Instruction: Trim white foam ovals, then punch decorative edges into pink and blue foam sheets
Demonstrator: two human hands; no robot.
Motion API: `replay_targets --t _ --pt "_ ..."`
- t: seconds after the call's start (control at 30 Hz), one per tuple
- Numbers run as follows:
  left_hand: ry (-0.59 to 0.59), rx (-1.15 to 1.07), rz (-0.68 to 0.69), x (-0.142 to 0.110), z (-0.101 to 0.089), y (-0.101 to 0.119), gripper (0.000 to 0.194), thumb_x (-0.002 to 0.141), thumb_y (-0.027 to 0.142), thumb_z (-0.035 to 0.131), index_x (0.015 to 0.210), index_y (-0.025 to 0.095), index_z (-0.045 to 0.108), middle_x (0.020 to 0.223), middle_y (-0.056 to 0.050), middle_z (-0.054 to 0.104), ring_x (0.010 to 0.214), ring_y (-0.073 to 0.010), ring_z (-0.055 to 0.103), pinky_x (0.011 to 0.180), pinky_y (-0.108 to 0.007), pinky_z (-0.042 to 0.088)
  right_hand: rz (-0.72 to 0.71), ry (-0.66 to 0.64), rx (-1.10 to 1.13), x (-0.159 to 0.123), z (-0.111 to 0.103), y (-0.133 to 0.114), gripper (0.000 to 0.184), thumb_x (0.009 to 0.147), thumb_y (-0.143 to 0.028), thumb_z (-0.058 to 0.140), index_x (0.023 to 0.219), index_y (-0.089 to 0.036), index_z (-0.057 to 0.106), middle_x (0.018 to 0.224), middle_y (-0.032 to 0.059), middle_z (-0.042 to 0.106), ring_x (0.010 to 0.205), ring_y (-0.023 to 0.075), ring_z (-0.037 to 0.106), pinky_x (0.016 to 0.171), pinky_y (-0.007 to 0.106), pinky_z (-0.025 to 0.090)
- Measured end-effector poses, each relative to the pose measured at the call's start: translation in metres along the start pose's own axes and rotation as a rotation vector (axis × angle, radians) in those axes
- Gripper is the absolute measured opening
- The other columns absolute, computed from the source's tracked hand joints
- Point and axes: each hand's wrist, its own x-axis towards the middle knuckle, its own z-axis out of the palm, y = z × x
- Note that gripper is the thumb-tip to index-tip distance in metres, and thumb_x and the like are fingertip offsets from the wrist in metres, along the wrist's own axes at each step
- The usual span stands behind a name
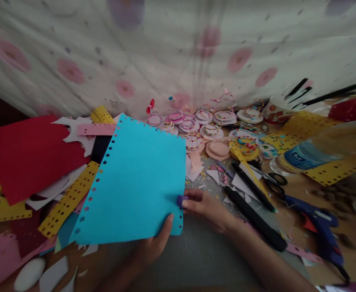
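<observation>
A light blue foam sheet (135,182) with punched star holes along its left and top edges is held up over the table. My left hand (155,243) grips its bottom edge, thumb on top. My right hand (206,207) is closed at the sheet's right edge, pinching a small purple object (181,200) against it. What the purple thing is cannot be made out.
Red sheet (22,158) and yellow punched strips (68,200) lie left. Small decorated round pieces (217,129) crowd the back. At right lie black markers (251,186), scissors (273,182), a blue glue gun (320,227), a plastic bottle (318,154). Floral cloth (178,52) hangs behind.
</observation>
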Motion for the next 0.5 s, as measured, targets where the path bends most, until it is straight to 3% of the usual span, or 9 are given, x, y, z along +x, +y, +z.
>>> replay_targets --t 0.27,0.5 --pt "-0.021 0.007 0.026 -0.012 0.0 -0.021 0.037 0.08 0.045 0.068 0.111 0.026 0.069 0.109 -0.007 0.072 0.108 -0.0327 0.065 0.103 -0.052 0.049 0.042 -0.053 -0.001 0.0 -0.007 0.0 0.035 0.057 -0.033 0.089 0.083 -0.016 0.073 0.079 -0.0012 0.067 0.073 0.0109 0.06 0.077 0.028 0.048" --pt "-0.012 0.009 0.02 -0.016 -0.002 -0.023 0.039 0.077 0.045 0.071 0.112 0.027 0.068 0.106 -0.007 0.073 0.112 -0.0321 0.063 0.106 -0.05 0.046 0.025 -0.106 0.028 -0.001 -0.009 0.003 0.034 0.06 -0.033 0.088 0.085 -0.016 0.073 0.079 0.0004 0.068 0.073 0.0126 0.061 0.077 0.029 0.048"
